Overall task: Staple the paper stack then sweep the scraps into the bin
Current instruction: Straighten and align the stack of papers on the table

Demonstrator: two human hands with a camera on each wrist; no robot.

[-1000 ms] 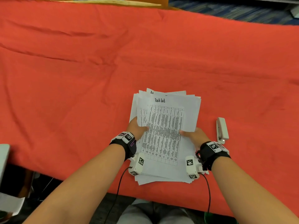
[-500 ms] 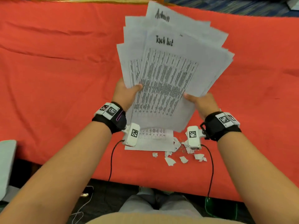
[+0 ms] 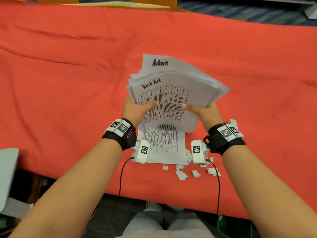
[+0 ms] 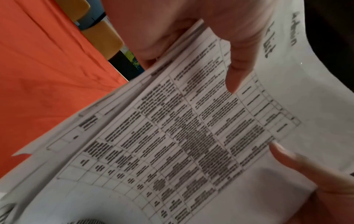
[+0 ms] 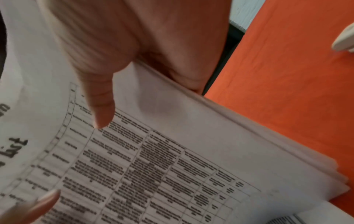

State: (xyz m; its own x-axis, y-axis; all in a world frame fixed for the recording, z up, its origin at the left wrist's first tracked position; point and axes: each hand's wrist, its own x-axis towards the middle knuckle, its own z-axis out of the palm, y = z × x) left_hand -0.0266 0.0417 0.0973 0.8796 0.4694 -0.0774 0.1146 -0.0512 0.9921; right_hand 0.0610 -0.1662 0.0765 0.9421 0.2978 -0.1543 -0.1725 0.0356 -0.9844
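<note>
A stack of printed white sheets, its top page headed "Task list", stands tilted on its curled lower edge. My left hand grips its left side and my right hand its right side, thumbs on the front page. Both wrist views show the paper stack close up under a thumb. One printed sheet lies flat on the red cloth beneath it. Several torn white scraps lie near the table's front edge. The white stapler lies to the right, mostly hidden behind my right wrist in the head view.
A red cloth covers the whole table. A pale grey object sits at the left edge below the table's front edge; I cannot tell what it is. Yellow-brown chairs stand beyond the far side.
The stack lay flat a second ago, then both hands lifted it high, uncovering one sheet and the scraps. Now it has come down and its lower edge curls on that sheet.
</note>
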